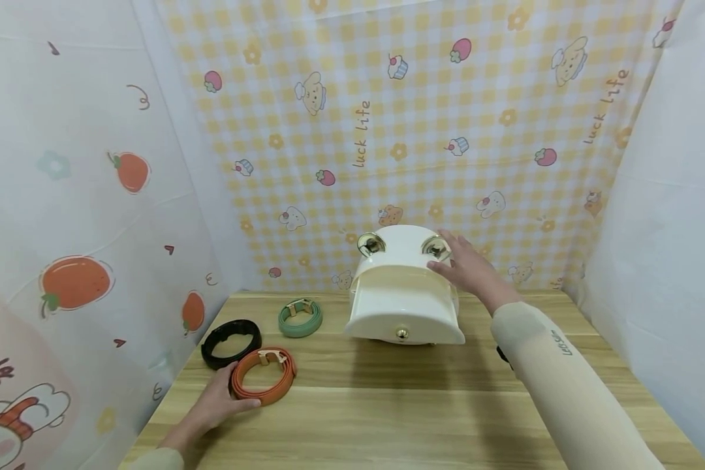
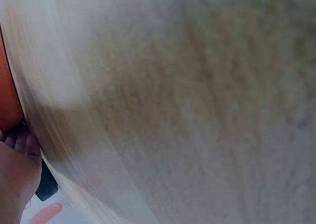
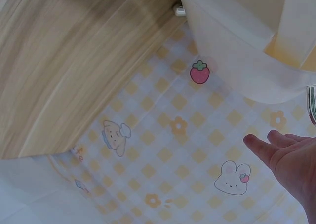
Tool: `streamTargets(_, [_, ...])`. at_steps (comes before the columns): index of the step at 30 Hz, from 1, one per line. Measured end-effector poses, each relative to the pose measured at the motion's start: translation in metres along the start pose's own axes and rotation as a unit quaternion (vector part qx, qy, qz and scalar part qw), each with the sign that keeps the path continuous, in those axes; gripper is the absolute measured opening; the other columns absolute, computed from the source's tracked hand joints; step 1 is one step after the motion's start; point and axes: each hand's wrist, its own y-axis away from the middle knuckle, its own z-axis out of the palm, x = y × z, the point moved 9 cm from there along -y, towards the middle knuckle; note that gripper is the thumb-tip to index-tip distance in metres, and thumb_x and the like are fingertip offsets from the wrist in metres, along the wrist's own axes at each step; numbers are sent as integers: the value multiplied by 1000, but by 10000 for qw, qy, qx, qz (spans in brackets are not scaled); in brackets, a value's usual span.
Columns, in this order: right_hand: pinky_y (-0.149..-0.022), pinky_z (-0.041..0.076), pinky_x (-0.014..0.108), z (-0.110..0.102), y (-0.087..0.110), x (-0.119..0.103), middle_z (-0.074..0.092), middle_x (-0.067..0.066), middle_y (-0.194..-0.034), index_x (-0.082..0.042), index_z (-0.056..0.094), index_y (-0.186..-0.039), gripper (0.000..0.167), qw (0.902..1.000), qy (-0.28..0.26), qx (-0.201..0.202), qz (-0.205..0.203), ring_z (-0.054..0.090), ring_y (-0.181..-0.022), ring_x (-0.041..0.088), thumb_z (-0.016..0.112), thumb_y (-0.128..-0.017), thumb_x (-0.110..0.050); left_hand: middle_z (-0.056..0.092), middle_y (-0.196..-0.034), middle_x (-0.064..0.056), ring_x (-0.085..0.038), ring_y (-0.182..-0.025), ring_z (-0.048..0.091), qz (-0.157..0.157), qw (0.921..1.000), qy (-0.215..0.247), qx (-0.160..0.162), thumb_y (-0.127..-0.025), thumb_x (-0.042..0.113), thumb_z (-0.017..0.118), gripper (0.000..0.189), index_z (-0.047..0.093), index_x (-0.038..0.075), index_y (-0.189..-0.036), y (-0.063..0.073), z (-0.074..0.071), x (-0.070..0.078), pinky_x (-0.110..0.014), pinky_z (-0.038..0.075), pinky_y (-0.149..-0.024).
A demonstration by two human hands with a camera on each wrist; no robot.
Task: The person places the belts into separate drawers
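Observation:
My left hand (image 1: 214,399) grips the near left side of a coiled orange belt (image 1: 279,390) with a gold buckle, its thumb along the near edge. In the left wrist view its curled fingers (image 2: 22,144) lie right at the belt's edge, partly out of frame. Fingers spread, my right hand (image 1: 464,264) rests at the top right of a glossy cream box (image 1: 403,245), beside one of its two gold rings (image 1: 436,247). The box's front panel (image 1: 404,313) juts forward and bears a gold knob (image 1: 402,333).
A coiled black belt (image 1: 213,356) lies directly behind and left of the orange one. Farther back is a coiled green belt (image 1: 301,328) with a gold buckle. Patterned cloth (image 1: 399,124) hangs behind the wooden table (image 1: 341,424), with white sheets on both sides.

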Motion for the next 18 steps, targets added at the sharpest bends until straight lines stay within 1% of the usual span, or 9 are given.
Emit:
streamTargets(3, [-103,31,69,0,1,-1,3,37,-157,-13,5,-160,86,10000,3,-18,4,58,-113,48,55,-100,-48,33,-146,-39,-57,-134,28,18,9999,-136,48,-68,49,89,120,24,-14,-147,-1,2,0,-68,26,-107])
streamTargets(6, [-103,30,70,0,1,-1,3,37,-157,-13,5,-160,86,10000,9,-19,1,58,-113,48,55,-99,-49,36,-145,-38,-57,-133,30,41,9997,-212,111,-66,48,90,120,25,-14,-146,-2,3,1,-68,27,-106])
streamTargets(9, [-104,30,70,1,2,0,3,37,-157,-14,5,-160,87,10000,1,-14,0,58,-113,48,55,-99,-50,39,-143,-37,-57,-131,33,24,9992,-357,151,-65,49,91,120,28,-14,-145,-2,4,6,-69,27,-105])
streamTargets(13, [-104,29,70,0,2,0,3,37,-157,-14,5,-160,87,10000,-3,17,-13,58,-113,48,55,-99,-51,43,-141,-34,-55,-128,38,10,9981,-551,275,-63,53,90,119,32,-11,-145,-4,5,10,-70,26,-104])
streamTargets(18, [-105,27,70,0,2,-1,5,38,-156,-13,6,-160,87,10000,16,36,-62,57,-114,49,55,-99,-51,49,-138,-29,-50,-125,44,41,9975,-501,491,-63,57,89,115,38,-8,-142,-6,3,10,-67,29,-104])
